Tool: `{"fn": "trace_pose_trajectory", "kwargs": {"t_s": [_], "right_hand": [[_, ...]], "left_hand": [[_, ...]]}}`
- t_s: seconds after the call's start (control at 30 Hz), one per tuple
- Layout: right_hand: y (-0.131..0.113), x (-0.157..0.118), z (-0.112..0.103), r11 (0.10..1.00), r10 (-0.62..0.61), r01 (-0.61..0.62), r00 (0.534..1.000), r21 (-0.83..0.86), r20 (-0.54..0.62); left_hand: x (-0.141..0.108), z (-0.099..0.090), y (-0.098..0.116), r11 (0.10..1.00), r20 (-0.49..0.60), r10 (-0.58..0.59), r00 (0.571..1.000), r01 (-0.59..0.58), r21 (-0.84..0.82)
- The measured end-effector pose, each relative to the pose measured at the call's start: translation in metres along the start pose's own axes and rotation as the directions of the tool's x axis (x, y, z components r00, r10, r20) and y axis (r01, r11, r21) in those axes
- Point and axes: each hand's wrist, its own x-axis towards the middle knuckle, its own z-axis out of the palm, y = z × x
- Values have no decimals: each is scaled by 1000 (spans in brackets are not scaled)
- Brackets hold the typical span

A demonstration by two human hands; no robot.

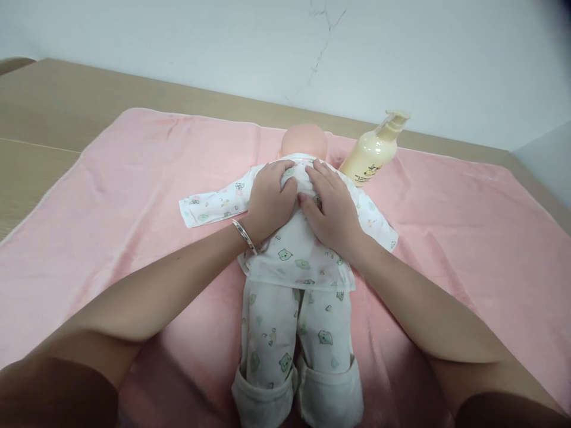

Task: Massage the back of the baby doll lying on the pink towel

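A baby doll lies stretched out on a pink blanket, with the bald back of its head toward the wall. It wears a white long-sleeved top and trousers printed with green animal faces; the trouser ends are turned up in thick cuffs. My left hand rests flat on the left of the doll's upper back, a silver bangle at the wrist. On the right of the upper back lies my right hand, fingers spread toward the shoulder. Both thumbs come close together over the middle of the back. Neither hand grips anything.
A cream pump bottle with a cartoon print leans beside the doll's head on the right. The blanket covers most of a wooden table. Behind it rises a white wall with a crack.
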Motion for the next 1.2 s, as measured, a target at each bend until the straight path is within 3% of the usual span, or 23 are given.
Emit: {"fn": "trace_pose_trajectory", "kwargs": {"t_s": [0.93,1.1,1.2], "right_hand": [[2,-1,1,1000,-28,28,1000,-11,-1],[18,15,-9,986,-155,163,976,-42,153],[22,23,-16,992,-96,113,968,-61,232]], "left_hand": [[-1,-2,0,999,16,34,999,-34,16],[-1,-3,-4,998,7,41,999,-41,38],[-1,-3,-4,998,-9,5,1000,-5,61]]}}
